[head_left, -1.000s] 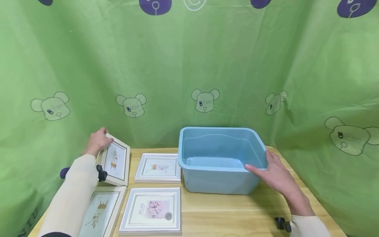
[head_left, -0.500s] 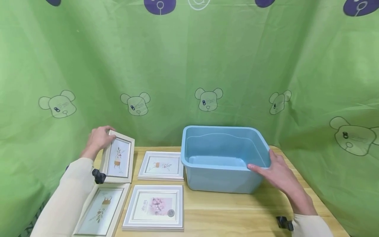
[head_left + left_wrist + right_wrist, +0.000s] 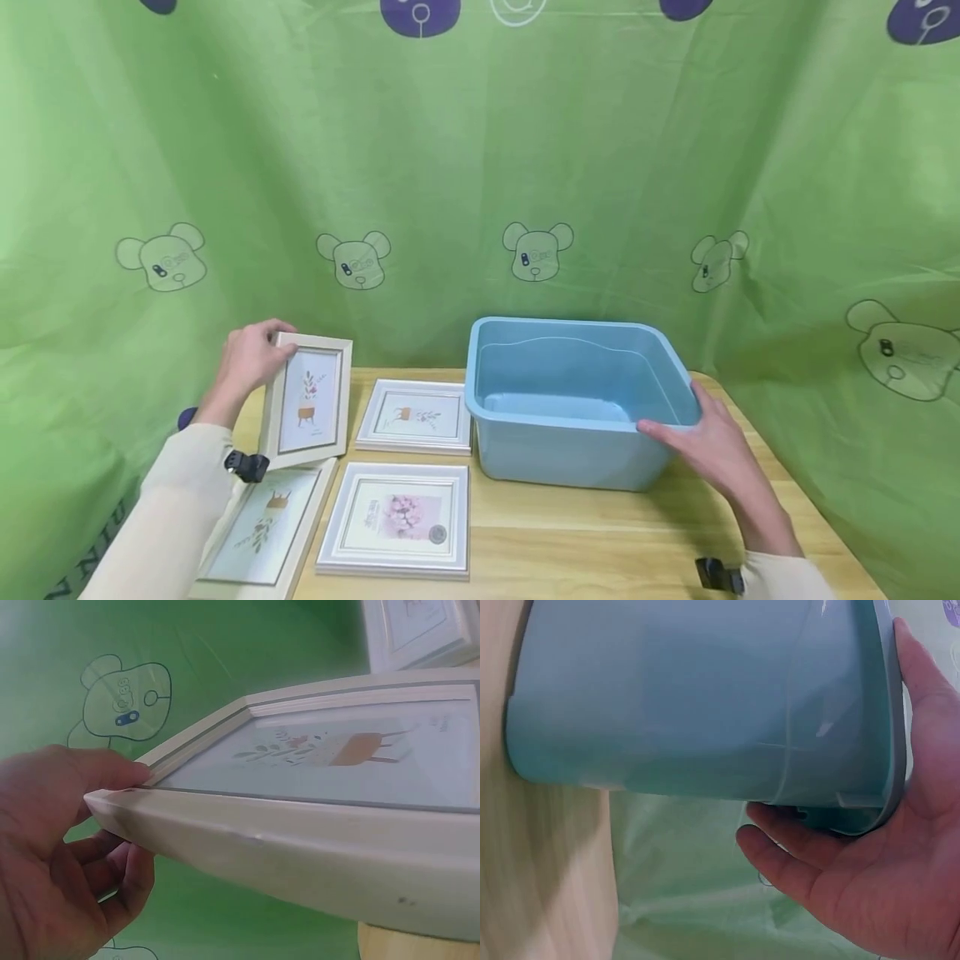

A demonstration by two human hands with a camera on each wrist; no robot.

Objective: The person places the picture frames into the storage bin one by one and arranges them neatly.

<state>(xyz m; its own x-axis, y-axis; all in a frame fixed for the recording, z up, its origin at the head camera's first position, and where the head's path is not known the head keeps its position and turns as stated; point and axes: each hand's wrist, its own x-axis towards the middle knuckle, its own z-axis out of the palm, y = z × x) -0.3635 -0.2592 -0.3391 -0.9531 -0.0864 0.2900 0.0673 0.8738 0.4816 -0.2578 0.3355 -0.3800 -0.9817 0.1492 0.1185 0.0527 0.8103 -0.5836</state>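
**Left hand tilts a frame up, right hand on the tub's corner**

The left hand [image 3: 251, 358] grips the top left corner of a cream picture frame [image 3: 307, 410], thumb on the front edge and fingers curled behind, as the left wrist view shows. The frame stands tilted up at the far left of the wooden bench [image 3: 570, 546], its lower edge resting on or just above the cream frame lying flat [image 3: 258, 529] at the near left; which of the two I cannot tell. Its print shows a small plant on a stand.

The right hand [image 3: 708, 450] holds the near right corner of the blue plastic tub [image 3: 577, 400], thumb laid along the rim, fingers hooked under the lip in the right wrist view. The tub stands upright on the bench, to the right of the frames.

Two white frames lie flat between them: a far white frame [image 3: 416, 415] just beside the tub, and a near white frame [image 3: 397, 521] with a pink flower print. Green bear-print cloth [image 3: 480, 167] hangs behind.
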